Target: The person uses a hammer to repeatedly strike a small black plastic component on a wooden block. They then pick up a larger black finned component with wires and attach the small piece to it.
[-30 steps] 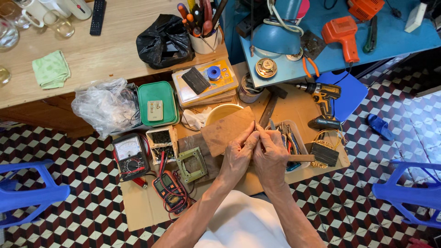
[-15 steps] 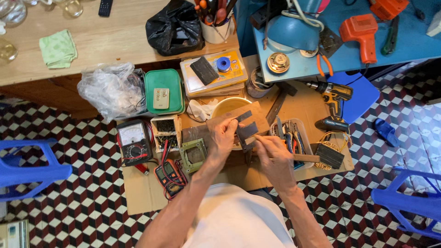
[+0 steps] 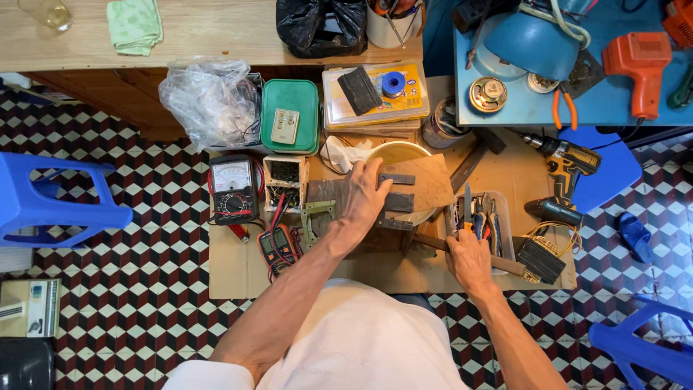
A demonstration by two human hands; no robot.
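On the cardboard sheet spread over the checkered floor, left hand lies flat, fingers spread wide, palm down on dark metal strips that sit on a brown board. Board partly covers a round yellowish bowl. Right hand is at the near edge of a clear tool tray, fingers curled on something among the pliers and screwdrivers; can't tell exactly which tool it grips. A wooden handle runs under that hand, touching it.

Just left of the left hand: small green bracket, box of screws, analog meter, digital multimeter. Behind: green lidded box with a small remote on top, crumpled plastic bag. Right side: cordless drill, dark laminated transformer core near the tray. Blue stool well apart, far left.
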